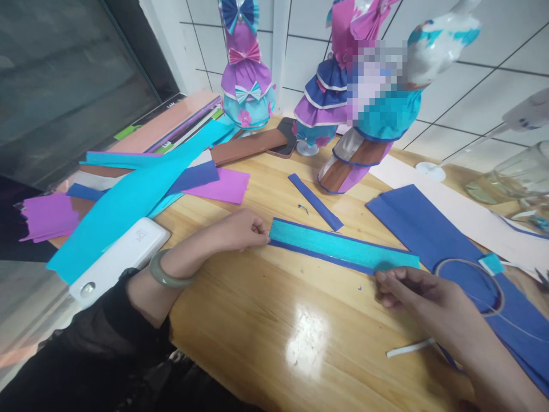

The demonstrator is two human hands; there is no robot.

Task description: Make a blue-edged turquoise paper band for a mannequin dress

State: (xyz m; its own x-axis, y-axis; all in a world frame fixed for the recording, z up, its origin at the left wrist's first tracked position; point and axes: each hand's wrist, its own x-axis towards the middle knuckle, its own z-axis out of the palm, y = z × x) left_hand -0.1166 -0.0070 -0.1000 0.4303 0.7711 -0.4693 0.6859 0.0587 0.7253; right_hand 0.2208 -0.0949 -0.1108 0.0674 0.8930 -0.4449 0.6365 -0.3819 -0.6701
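Observation:
A long strip of turquoise crepe paper with dark blue edges (338,246) lies stretched across the wooden table. At its left end, my left hand (242,232) pinches the corner, fingers closed. My right hand (412,289) grips the lower edge near the right end between thumb and fingers. Just beyond the strip rests a narrow dark blue paper strip (315,201), with a small dark scrap (303,209) beside it. To the right, a roll of tape (437,274) lies on folded dark blue crepe paper (412,220).
Turquoise, purple and brown crepe sheets (146,194) pile up at the left by a white power bank (120,260). Mannequin figures in paper dresses (246,86) stand along the tiled wall. A glass jar (506,177) is at the far right, and a phone (285,137) lies at the back.

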